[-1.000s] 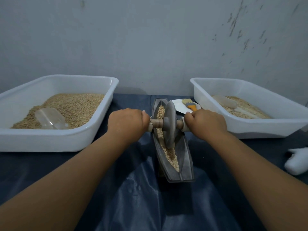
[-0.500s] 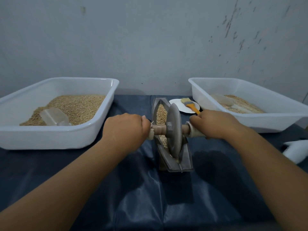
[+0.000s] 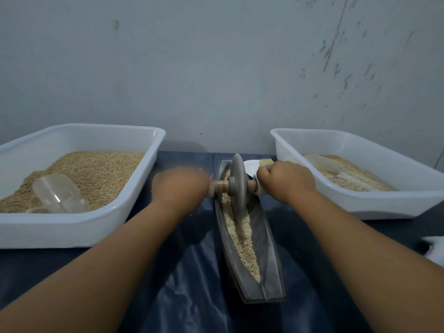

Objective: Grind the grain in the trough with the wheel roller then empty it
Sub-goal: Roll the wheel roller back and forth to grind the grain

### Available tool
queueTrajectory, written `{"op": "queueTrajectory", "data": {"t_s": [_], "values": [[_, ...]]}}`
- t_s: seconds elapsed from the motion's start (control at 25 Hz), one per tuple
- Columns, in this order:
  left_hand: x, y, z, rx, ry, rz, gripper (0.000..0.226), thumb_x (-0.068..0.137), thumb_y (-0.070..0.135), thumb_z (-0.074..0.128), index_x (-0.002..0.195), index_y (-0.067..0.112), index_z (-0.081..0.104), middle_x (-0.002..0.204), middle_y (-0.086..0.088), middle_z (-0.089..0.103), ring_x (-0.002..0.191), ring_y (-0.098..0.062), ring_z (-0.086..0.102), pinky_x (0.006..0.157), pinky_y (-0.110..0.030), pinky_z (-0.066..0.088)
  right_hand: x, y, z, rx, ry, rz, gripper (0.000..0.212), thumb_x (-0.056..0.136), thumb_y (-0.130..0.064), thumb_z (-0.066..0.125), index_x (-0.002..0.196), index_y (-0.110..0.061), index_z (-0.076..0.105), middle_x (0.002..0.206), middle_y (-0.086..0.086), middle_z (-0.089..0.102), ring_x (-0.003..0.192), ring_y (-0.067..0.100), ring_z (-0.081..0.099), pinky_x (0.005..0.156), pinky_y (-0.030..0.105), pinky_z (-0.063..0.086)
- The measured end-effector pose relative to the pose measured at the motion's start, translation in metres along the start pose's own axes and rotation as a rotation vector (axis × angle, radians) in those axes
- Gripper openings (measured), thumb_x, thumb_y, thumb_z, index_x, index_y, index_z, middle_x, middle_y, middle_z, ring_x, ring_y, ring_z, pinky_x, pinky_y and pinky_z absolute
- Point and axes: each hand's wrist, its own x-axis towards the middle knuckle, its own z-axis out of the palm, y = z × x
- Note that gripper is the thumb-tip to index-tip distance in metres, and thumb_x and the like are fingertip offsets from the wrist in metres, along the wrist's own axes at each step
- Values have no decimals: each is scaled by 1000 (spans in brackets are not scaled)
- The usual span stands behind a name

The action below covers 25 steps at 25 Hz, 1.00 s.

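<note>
The trough lies lengthwise at the middle of the table, on a dark blue plastic sheet, its near end close to the table's front and its far end close to the wall. Open sheet shows on both sides of it, under the 2 forearms. The wheel roller stands upright in the far half of the trough, its wooden axle crossing above both rims. The left hand, blurred, is clenched round the left end of the axle; the right hand is clenched round the right end. Ground grain fills the trough's channel in a narrow strip from the wheel to near the front end.

2 white tubs flank the trough. The left tub sits just beside the left forearm, its near rim well back from the table's front. It holds a bed of whole grain and a clear scoop lying on it at the near left. The right tub stands well apart from the trough, with sheet between them. It holds a thinner layer of paler material and a second scoop.

Behind the right hand, a white plate carries a brush, mostly hidden. A white object shows at the right edge; what it is cannot be told.
</note>
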Motion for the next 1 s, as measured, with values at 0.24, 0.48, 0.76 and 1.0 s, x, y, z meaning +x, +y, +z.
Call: {"op": "queueTrajectory", "data": {"t_s": [0.24,0.48,0.76,1.0], "values": [[-26,2,-12,16,-37,94,50,87,17,58,131,9,35,95,-8,56,70,-26,46,58,-34,48,-26,5,-7,-37,8,6,42,94,-40,30,70,-18,57,63,-1,48,57,13,42,50,29,23],[-57,7,-23,15,109,140,31,92,14,38,122,9,43,77,-6,41,62,-27,45,53,-30,35,-56,16,-15,-47,-13,12,45,93,-36,36,53,-20,49,58,1,52,54,17,47,49,28,27],[6,3,-14,46,107,79,26,86,14,61,109,11,51,84,-6,56,64,-24,45,54,-30,41,-4,9,11,75,10,111,38,96,-34,32,70,-18,54,67,1,46,64,22,47,58,31,33],[-1,4,-13,-19,2,81,36,82,18,64,114,12,48,75,-4,41,68,-26,48,61,-35,50,0,10,7,-1,-33,47,39,94,-38,31,64,-21,49,67,1,51,59,15,44,51,29,25]]}}
